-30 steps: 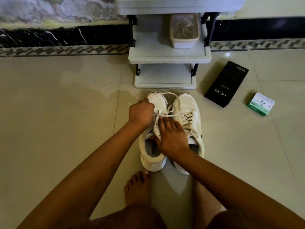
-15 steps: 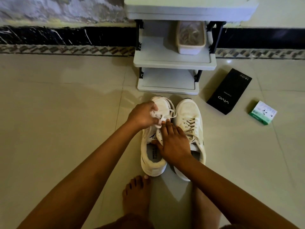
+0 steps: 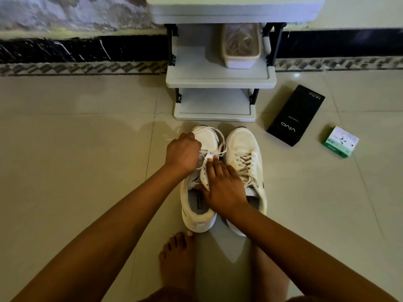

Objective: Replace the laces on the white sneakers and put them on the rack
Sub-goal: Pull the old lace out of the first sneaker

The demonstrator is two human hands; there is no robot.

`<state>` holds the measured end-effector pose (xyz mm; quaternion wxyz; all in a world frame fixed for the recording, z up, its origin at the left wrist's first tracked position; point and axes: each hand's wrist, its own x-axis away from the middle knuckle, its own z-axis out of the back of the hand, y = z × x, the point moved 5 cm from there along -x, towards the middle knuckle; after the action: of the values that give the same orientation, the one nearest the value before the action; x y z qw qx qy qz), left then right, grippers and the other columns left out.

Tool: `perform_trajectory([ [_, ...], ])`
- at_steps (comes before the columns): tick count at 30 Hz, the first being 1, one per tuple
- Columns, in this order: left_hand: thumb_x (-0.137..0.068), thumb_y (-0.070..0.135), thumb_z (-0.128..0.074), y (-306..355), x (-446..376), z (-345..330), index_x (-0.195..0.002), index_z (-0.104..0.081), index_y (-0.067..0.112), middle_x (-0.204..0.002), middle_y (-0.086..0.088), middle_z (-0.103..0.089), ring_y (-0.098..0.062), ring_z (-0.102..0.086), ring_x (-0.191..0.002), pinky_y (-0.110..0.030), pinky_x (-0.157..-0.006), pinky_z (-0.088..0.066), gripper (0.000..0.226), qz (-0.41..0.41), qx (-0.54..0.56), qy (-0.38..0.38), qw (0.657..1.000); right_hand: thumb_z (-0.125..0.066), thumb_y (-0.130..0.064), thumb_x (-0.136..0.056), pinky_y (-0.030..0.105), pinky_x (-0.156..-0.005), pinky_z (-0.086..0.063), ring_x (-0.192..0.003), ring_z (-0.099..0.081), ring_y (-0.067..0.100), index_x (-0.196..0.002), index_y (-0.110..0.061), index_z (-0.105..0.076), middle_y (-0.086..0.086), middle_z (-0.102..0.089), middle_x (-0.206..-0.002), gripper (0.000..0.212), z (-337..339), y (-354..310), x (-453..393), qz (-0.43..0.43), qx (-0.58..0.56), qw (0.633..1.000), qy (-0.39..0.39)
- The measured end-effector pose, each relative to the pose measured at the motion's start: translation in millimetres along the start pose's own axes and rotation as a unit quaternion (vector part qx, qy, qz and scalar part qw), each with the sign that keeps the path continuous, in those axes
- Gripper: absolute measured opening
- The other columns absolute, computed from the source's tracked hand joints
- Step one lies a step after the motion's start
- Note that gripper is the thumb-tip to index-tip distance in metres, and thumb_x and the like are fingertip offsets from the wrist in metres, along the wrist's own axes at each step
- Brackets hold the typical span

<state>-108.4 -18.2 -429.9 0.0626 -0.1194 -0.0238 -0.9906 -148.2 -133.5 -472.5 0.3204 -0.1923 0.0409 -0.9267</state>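
Two white sneakers stand side by side on the tiled floor, toes toward the rack. My left hand (image 3: 182,152) grips the loose white lace (image 3: 219,140) over the left sneaker (image 3: 207,137). My right hand (image 3: 222,185) lies flat on that sneaker's tongue and eyelets, fingers straight, pressing it down. The right sneaker (image 3: 244,147) has its lace threaded in a criss-cross. The grey shoe rack (image 3: 218,80) stands just beyond the toes.
A lidded tub of laces (image 3: 241,45) sits on the rack's middle shelf. A black VIVO box (image 3: 295,115) and a small green-and-white box (image 3: 340,141) lie on the floor to the right. My bare foot (image 3: 177,256) rests behind the sneakers.
The left hand has drawn the lace in from a wide loop to a bunch near the eyelets. My right hand has stayed on the tongue. The camera has tilted a little.
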Motion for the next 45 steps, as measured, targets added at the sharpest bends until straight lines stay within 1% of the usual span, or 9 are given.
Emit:
perform_trajectory([
  [6, -0.083, 0.014, -0.068, 0.4, 6.8, 39.2, -0.076, -0.065, 0.011, -0.077, 0.0, -0.063, -0.016, -0.059, -0.077, -0.03, -0.073, -0.046, 0.008, -0.004, 0.413, 0.002, 0.911, -0.019, -0.052, -0.098, 0.037, -0.118, -0.008, -0.145, -0.01, 0.028, -0.149, -0.004, -0.003, 0.018, -0.007, -0.157, 0.072, 3.3, -0.8, 1.5, -0.002, 0.004, 1.0, 0.013],
  [10, -0.086, 0.018, -0.066, 1.0, 8.9, 42.7, -0.09, -0.068, 0.017, -0.085, 0.007, -0.066, -0.005, -0.06, -0.08, -0.02, -0.076, -0.047, 0.005, 0.019, 0.523, 0.027, 0.852, -0.02, -0.053, -0.098, 0.037, -0.118, -0.005, -0.146, -0.007, 0.029, -0.15, -0.004, 0.0, 0.018, -0.002, -0.158, 0.074, 2.0, -0.6, 0.1, -0.01, -0.007, 1.0, 0.001],
  [13, -0.086, 0.02, -0.065, -1.7, 3.7, 35.5, -0.113, -0.065, 0.018, -0.113, 0.005, -0.066, -0.01, -0.06, -0.103, -0.028, -0.089, -0.049, 0.027, 0.02, 0.462, 0.016, 0.887, -0.021, -0.055, -0.097, 0.037, -0.118, -0.006, -0.145, -0.011, 0.028, -0.15, -0.004, -0.001, 0.017, -0.008, -0.157, 0.076, 2.1, 0.4, 0.2, -0.01, -0.006, 1.0, 0.01],
  [17, -0.084, 0.013, -0.057, -23.6, 4.9, 19.4, -0.109, -0.067, 0.027, -0.122, 0.005, -0.062, -0.019, -0.057, -0.11, -0.03, -0.086, -0.047, 0.03, 0.078, 0.248, -0.001, 0.966, -0.022, -0.056, -0.097, 0.037, -0.118, -0.007, -0.145, -0.012, 0.028, -0.149, -0.003, -0.001, 0.017, -0.01, -0.157, 0.077, 0.5, 0.3, 0.0, -0.012, -0.011, 1.0, 0.011],
  [23, -0.089, 0.032, -0.053, -3.7, 9.3, -5.2, -0.116, -0.062, 0.024, -0.117, -0.005, -0.055, -0.024, -0.057, -0.103, -0.029, -0.071, -0.04, 0.029, 0.037, 0.082, -0.001, 0.996, -0.023, -0.055, -0.097, 0.037, -0.118, -0.009, -0.145, -0.013, 0.028, -0.15, -0.004, -0.003, 0.017, -0.011, -0.157, 0.076, 1.5, -0.4, 1.2, -0.013, -0.01, 1.0, 0.018],
  [28, -0.091, 0.021, -0.051, 10.8, -5.4, -1.6, -0.111, -0.064, 0.012, -0.115, -0.01, -0.056, -0.026, -0.054, -0.105, -0.03, -0.068, -0.034, 0.025, -0.003, -0.081, 0.027, 0.996, -0.019, -0.053, -0.098, 0.037, -0.118, -0.005, -0.146, -0.006, 0.028, -0.149, -0.004, 0.004, 0.017, -0.003, -0.158, 0.075, 0.7, -0.6, 0.9, -0.016, -0.007, 1.0, 0.0],
  [35, -0.085, 0.014, -0.059, -9.5, -2.5, 0.1, -0.096, -0.07, 0.014, -0.107, -0.004, -0.066, -0.025, -0.052, -0.107, -0.031, -0.088, -0.042, 0.016, 0.001, 0.194, -0.031, 0.981, -0.017, -0.051, -0.099, 0.036, -0.118, 0.0, -0.146, 0.0, 0.028, -0.149, -0.004, 0.006, 0.018, 0.003, -0.157, 0.073, -1.8, 0.2, 0.3, -0.011, -0.006, 1.0, -0.002],
  [41, -0.08, -0.013, -0.041, -2.7, 9.9, 23.6, -0.056, -0.056, 0.016, -0.068, 0.007, -0.061, -0.007, -0.055, -0.071, -0.02, -0.073, -0.044, 0.041, 0.101, 0.597, 0.018, 0.796, -0.023, -0.051, -0.098, 0.036, -0.119, -0.003, -0.146, -0.007, 0.026, -0.15, -0.007, 0.0, 0.016, -0.005, -0.158, 0.072, 1.4, 0.9, -0.5, -0.003, -0.023, 1.0, 0.018],
  [45, -0.084, -0.008, -0.046, -12.3, 5.1, 37.2, -0.092, -0.067, 0.015, -0.098, 0.007, -0.064, -0.009, -0.056, -0.089, -0.02, -0.075, -0.046, 0.033, 0.077, 0.46, 0.05, 0.883, -0.038, -0.045, -0.097, 0.033, -0.118, -0.003, -0.146, -0.009, 0.023, -0.151, -0.01, -0.011, 0.012, -0.01, -0.158, 0.069, 9.4, -2.0, 4.5, 0.009, -0.088, 0.995, 0.054],
])
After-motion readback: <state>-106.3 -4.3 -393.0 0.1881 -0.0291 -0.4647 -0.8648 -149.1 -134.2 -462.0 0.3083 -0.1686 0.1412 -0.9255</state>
